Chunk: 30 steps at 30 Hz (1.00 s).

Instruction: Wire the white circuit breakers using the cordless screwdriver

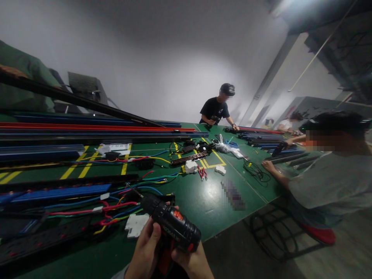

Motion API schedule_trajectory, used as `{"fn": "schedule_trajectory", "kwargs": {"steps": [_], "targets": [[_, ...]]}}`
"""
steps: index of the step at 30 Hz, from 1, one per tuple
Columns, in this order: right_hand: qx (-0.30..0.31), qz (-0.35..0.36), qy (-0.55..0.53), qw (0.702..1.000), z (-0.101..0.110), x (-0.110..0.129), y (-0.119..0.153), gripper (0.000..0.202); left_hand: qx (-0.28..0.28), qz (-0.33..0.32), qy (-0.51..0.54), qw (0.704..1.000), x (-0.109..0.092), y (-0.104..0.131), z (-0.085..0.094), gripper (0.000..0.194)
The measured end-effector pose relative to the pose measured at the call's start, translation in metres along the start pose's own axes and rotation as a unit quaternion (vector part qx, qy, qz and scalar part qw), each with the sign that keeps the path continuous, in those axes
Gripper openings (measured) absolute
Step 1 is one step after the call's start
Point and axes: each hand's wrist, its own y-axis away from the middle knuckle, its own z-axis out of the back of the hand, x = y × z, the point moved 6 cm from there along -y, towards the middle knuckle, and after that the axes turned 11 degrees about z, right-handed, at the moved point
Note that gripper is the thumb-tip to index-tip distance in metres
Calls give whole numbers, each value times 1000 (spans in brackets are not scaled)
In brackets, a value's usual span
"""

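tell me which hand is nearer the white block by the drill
Left. The left hand is just beside the white block; the right hand is farther off, under the rear of the drill.

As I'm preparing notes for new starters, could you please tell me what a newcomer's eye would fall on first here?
Probably the black-and-orange power drill, held in the left hand and right hand at the near edge of the green table. Next might come the tangle of bright wires left of it, then the long red strips lying across the table's far left.
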Motion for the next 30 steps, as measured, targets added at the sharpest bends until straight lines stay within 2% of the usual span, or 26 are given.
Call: {"fn": "schedule_trajectory", "kwargs": {"steps": [3,6,8,11,13,17,22,30], "targets": [[-9,51,31,998,8,11,-1,85,52,44,52,996,2,-2,-1,53],[-10,94,106,990,12,29,-3,95,60,56,57,995,1,-3,6,50],[6,120,166,979,7,40,-5,84,60,56,49,995,1,-3,10,47],[8,139,256,957,0,52,-6,55,52,58,41,996,2,-1,16,43],[9,144,286,947,-5,56,-6,48,49,64,43,996,3,1,18,42],[31,165,296,940,-12,61,-10,50,35,57,48,997,0,3,20,41],[58,164,295,940,-16,69,-17,50,48,37,35,998,-2,4,20,41],[49,202,340,917,-16,71,-17,52,68,45,40,996,1,2,22,33]]}}
